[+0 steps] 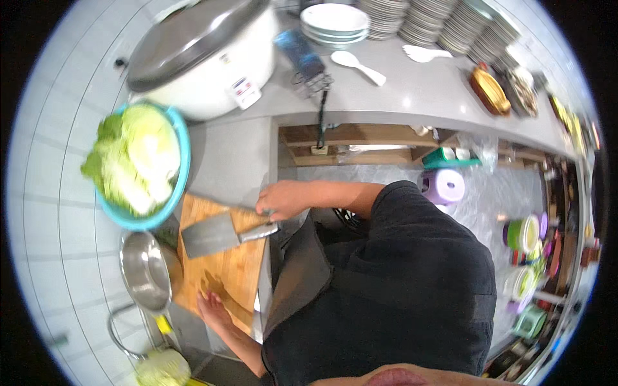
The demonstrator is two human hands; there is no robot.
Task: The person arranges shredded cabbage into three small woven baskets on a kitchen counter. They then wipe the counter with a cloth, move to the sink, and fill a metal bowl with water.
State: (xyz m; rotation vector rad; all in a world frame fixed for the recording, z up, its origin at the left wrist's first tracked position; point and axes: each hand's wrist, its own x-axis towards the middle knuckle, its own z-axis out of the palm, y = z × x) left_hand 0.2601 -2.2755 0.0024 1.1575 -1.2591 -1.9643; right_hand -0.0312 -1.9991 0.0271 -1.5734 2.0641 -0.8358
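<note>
A wooden cutting board [222,270] lies on the counter before me. On it rests a cleaver [210,235] with a broad metal blade, its handle pointing toward my body. My right hand [285,200] is at the board's corner beside the end of the cleaver handle, fingers curled; whether they grip anything is not clear. My left hand [215,309] is at the opposite end of the board, fingers apart and holding nothing, its shadow falling on the wood. Beyond the board, a blue basin [186,159] is heaped with leafy cabbage [152,154].
A metal bowl [145,270] stands by the tiled wall, near a faucet [118,333] and another cabbage [164,369]. A large lidded cooker [217,62] stands beside the blue basin. Along the side counter are white bowls [334,21], plate stacks [386,17] and a white spoon [357,66]. A purple stool [442,186] is on the floor.
</note>
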